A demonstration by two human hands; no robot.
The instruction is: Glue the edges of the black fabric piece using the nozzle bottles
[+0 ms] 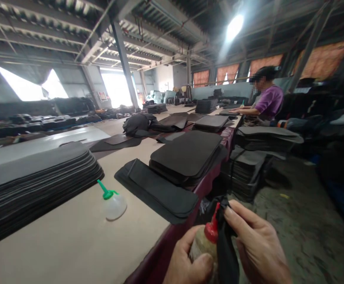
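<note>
Low in the head view, my left hand [186, 260] is wrapped round a squeeze bottle [200, 243] with a red nozzle cap [211, 230]. My right hand [256, 238] pinches a strip of black cloth [227, 246] against the red nozzle tip. The strip hangs down beside the bottle, between both hands. On the table to the left, a second squeeze bottle [114, 206], whitish with a green nozzle, rests tilted. Folded black fabric [157, 189] lies at the table's edge, just beyond my hands.
A tall stack of dark sheets [38, 173] stands at the left of the table [71, 244]. Farther along is another dark pile [189, 152]. Bundled sheets [249, 173] sit on the floor at right. A co-worker in purple [268, 100] works farther down the table.
</note>
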